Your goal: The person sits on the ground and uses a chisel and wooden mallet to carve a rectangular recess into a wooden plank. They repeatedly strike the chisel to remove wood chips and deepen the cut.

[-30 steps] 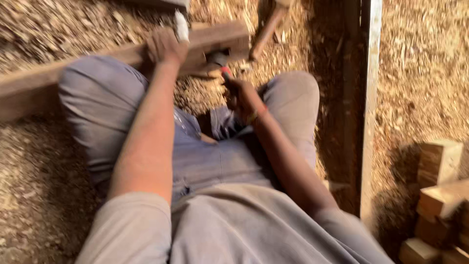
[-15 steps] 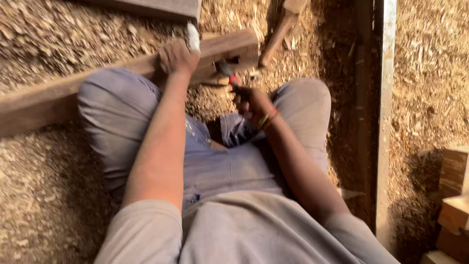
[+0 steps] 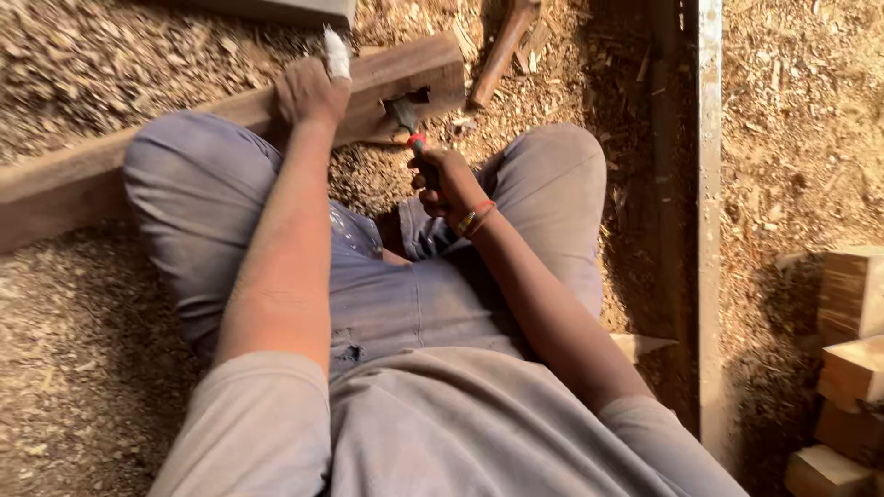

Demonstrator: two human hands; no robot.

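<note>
The person sits on a floor point(image 3: 74, 368) covered in wood shavings, knees spread, with a long beam point(image 3: 184, 138) running from the left edge of the frame up to the upper middle. The left hand point(image 3: 311, 90) rests on top of the beam in the upper middle, fingers curled over its far edge, one finger wrapped in a white bandage point(image 3: 337, 53). The right hand point(image 3: 445, 181) sits just right of centre, fingers closed around the handle of a chisel point(image 3: 407, 120) whose blade points up into a notch point(image 3: 410, 97) cut near the beam's right end. A red and yellow band point(image 3: 474, 218) circles that wrist.

Against the picture half a second ago, the left hand keeps the same grip on the beam, and the right hand is a little lower and further right, with the chisel blade now showing clearly at the notch. The view has shifted too, so more of the stacked blocks point(image 3: 852, 368) shows at the right edge.

A wooden mallet handle point(image 3: 502, 51) lies in the shavings at the upper middle, just right of the beam's end. A pale plank point(image 3: 709, 221) runs down the right side of the frame.
</note>
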